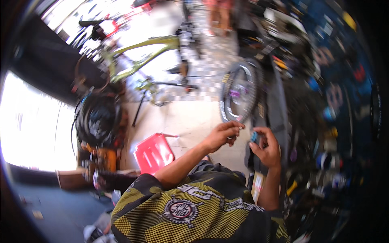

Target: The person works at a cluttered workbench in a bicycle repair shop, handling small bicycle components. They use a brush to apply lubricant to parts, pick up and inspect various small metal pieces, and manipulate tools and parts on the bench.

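Observation:
Both of my hands are raised in front of my torso. My right hand (268, 149) pinches a small round blue part (254, 137) between thumb and fingers; its exact kind is too small to tell. To its left, my left hand (224, 135) is closed, fingers curled and tips pointing toward the blue part. Something tiny and pale may be at its fingertips, but I cannot make it out. The two hands are apart. Just beyond them a bicycle wheel (227, 97) with a purple hub stands upright against the bench side.
A red plastic stool (154, 153) stands at left on the tiled floor. Farther off, a green bicycle frame (142, 60) is held on a stand with dark legs (139, 107). Tires (98, 115) hang at left. Along the right runs a dark bench (277, 101) crowded with tools.

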